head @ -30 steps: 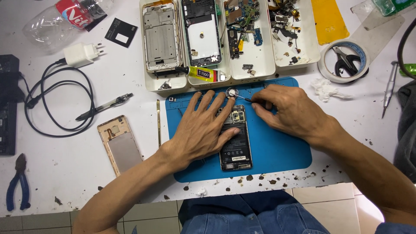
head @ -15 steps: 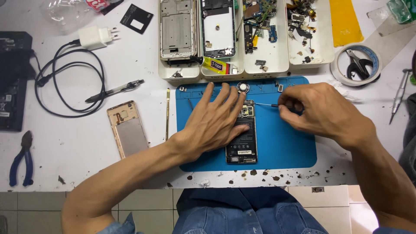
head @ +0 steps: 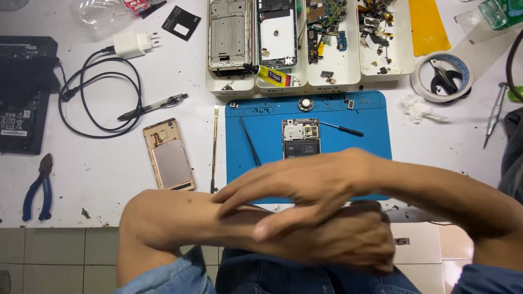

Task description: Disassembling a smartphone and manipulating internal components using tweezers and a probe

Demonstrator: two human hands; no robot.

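Observation:
My right hand (head: 297,185) lies fingers apart across my left wrist, holding nothing. Beneath it, my left hand (head: 348,242) rests near the table's front edge over my lap, half hidden and blurred. Beyond both hands an opened phone (head: 300,139) with its battery showing lies on the blue mat (head: 370,114). To the phone's right on the mat is a thin black screwdriver (head: 340,128), and to its left a black pointed tool (head: 250,142). A small round part (head: 305,103) sits at the mat's far edge.
White trays (head: 229,87) with phone frames, parts and a glue tube (head: 272,75) line the back. A gold back cover (head: 169,155), metal pry tool (head: 214,147), pen (head: 152,106), charger (head: 131,43) and blue pliers (head: 38,188) lie left. A tape roll (head: 419,81) sits right.
Both hands have left the phone and drawn back toward my body. The screwdriver that my right hand held now lies on the mat. The right hand now rests over the left wrist.

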